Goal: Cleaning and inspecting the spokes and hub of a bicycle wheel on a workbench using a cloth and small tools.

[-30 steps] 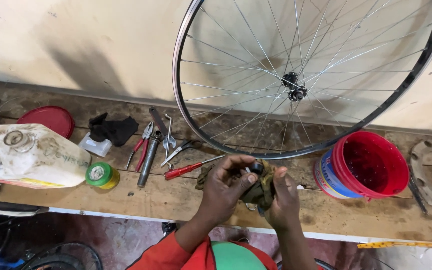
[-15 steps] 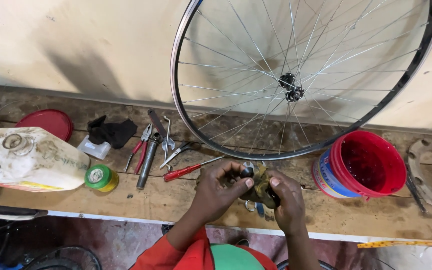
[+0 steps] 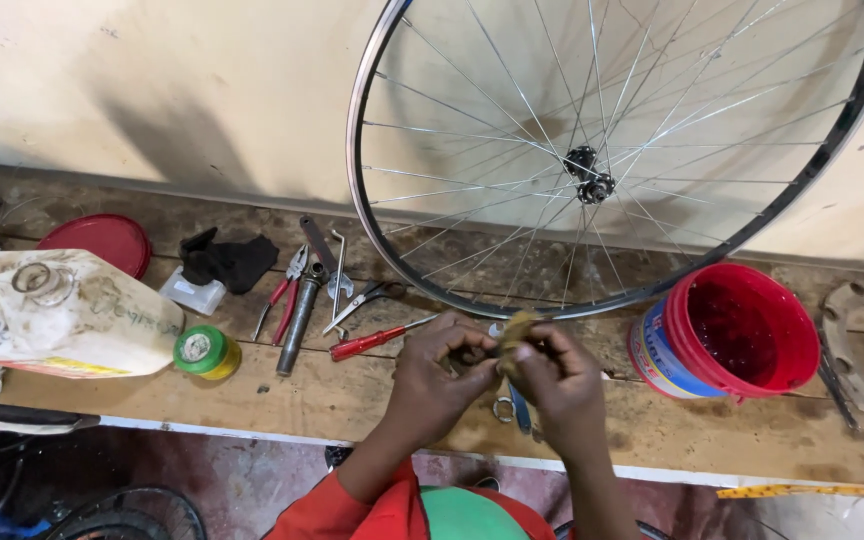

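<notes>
Working over the wooden surface (image 3: 352, 400), the person brings both hands together above its front edge. Left hand (image 3: 442, 375) and right hand (image 3: 552, 375) pinch a small brownish rag (image 3: 515, 335) between the fingertips; whatever it wraps is hidden. Bicycle wheel (image 3: 612, 160) leans upright against the wall just behind. Red bucket (image 3: 742, 335) stands to the right. Red-handled screwdriver (image 3: 372, 342), pliers (image 3: 287, 285), green tape roll (image 3: 202, 352) and a white jerrycan (image 3: 62, 315) lie to the left.

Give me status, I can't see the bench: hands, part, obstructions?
Left hand and right hand pinching small rag-wrapped part. Over bench. Nothing blocking.
</notes>
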